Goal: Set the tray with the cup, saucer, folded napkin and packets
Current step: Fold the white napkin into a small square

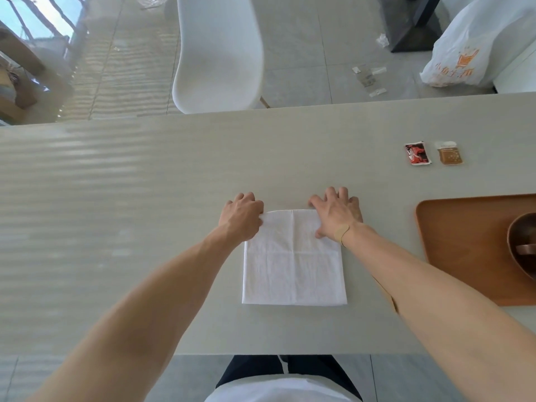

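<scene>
A white napkin lies flat on the table in front of me, showing fold creases. My left hand pinches its far left corner with curled fingers. My right hand rests on the far right corner, fingers spread and fairly straight. At the right edge lies a brown wooden tray bearing a dark wooden saucer with a cup on it, both partly cut off. A red packet and a brown packet lie on the table beyond the tray.
The pale table stretches wide to the left. A white chair stands behind its far edge. On the floor beyond are a white plastic bag and scattered wrappers.
</scene>
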